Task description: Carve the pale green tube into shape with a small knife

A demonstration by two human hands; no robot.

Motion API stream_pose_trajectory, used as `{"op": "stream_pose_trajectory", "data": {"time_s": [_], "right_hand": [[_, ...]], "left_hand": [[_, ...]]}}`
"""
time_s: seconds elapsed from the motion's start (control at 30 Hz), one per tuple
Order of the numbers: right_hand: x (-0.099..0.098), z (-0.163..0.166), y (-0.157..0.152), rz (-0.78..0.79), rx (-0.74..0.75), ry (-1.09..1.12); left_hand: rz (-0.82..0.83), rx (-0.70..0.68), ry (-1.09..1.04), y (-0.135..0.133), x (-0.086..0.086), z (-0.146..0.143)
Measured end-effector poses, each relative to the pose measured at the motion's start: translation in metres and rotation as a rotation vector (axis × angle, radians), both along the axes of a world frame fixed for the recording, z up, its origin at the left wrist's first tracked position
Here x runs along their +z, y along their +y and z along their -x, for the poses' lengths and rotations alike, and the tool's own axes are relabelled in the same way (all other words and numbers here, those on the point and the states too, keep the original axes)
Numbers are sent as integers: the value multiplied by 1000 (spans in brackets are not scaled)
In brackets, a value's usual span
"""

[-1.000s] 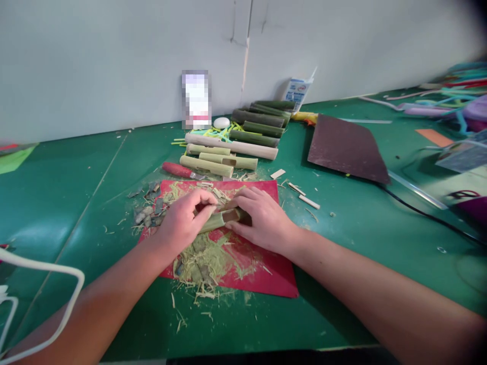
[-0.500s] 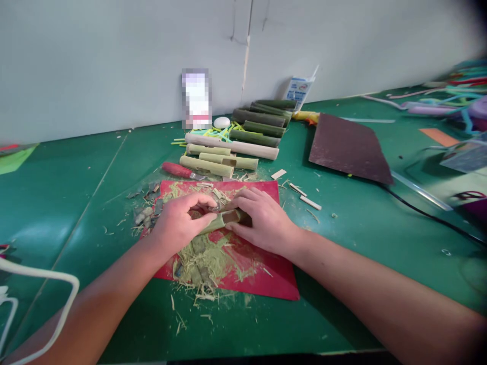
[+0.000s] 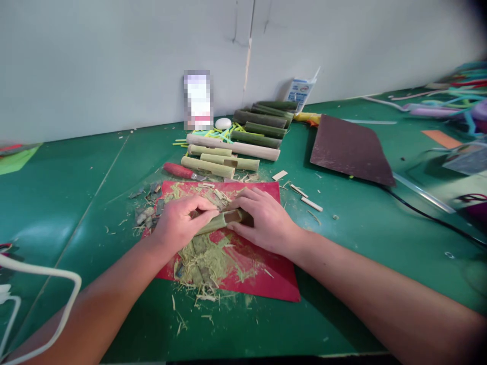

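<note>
A short green bamboo tube (image 3: pixel 212 225) with a rectangular opening cut in its upper side lies over the red sheet (image 3: pixel 266 284). My right hand (image 3: pixel 266 220) is closed round its right end, thumb in front and fingers behind. Over the tube's left part, my left hand (image 3: pixel 180 218) has thumb and forefinger pinched together beside the opening. Whatever sits in that pinch is too small or hidden to name. Pale shavings and green dust (image 3: pixel 201 258) cover much of the sheet below the hands.
Behind the sheet lie a red-handled tool (image 3: pixel 178 171), several cut bamboo pieces (image 3: pixel 208 166) and darker green tubes (image 3: pixel 262 129). A phone (image 3: pixel 198 99) and a drink carton (image 3: pixel 300 93) lean on the wall. A brown board (image 3: pixel 350 149) is at right, a white cable (image 3: pixel 72 299) at left.
The left thumb and forefinger have closed closer together at the opening's edge. The right hand keeps its hold on the tube. The whole view has shifted very slightly.
</note>
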State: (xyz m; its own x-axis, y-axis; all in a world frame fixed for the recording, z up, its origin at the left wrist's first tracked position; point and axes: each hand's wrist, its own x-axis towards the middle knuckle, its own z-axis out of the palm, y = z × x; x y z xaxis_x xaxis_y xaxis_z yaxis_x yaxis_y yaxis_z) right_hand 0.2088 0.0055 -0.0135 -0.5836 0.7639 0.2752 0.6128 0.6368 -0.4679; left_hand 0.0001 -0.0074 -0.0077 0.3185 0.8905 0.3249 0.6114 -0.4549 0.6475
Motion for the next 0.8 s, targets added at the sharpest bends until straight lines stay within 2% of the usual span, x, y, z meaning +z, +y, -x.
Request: {"op": "stream_pose_trajectory", "data": {"time_s": [0.17, 0.4, 0.6, 0.8], "right_hand": [[-1, 0, 1, -2, 8, 16], [0, 0, 0, 5, -1, 1], [-1, -1, 1, 1, 8, 0], [-1, -1, 0, 3, 14, 10]], "left_hand": [[-4, -146, 26, 5, -2, 0], [95, -104, -5, 3, -4, 0], [5, -142, 42, -3, 4, 1], [17, -171, 63, 1, 3, 2]]}}
